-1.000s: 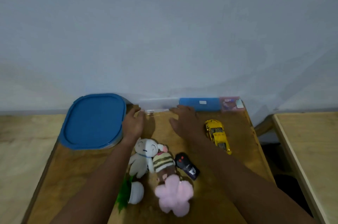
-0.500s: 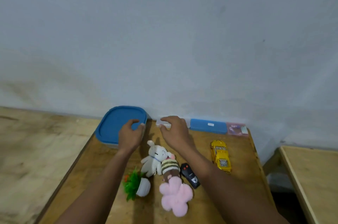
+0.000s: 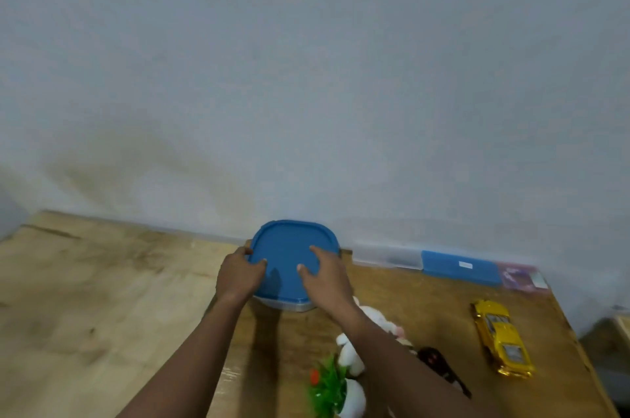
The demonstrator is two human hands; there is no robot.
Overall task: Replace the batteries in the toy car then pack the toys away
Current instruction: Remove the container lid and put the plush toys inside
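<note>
- Left hand (image 3: 238, 276): forearm points to 1 o'clock, fingers curled on the edge of the blue lid (image 3: 289, 247).
- Right hand (image 3: 329, 277): forearm points to 11 o'clock, fingers straight and spread.

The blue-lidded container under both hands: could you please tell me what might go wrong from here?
1. The right forearm crosses just above the plush toys and the black remote; drawing the container back could sweep them along the table.
2. The left hand grips the edge of the blue lid while the right hand rests on top; a sudden release might jerk the container.
3. The yellow toy car lies untouched, so packing first may skip its batteries.
</note>
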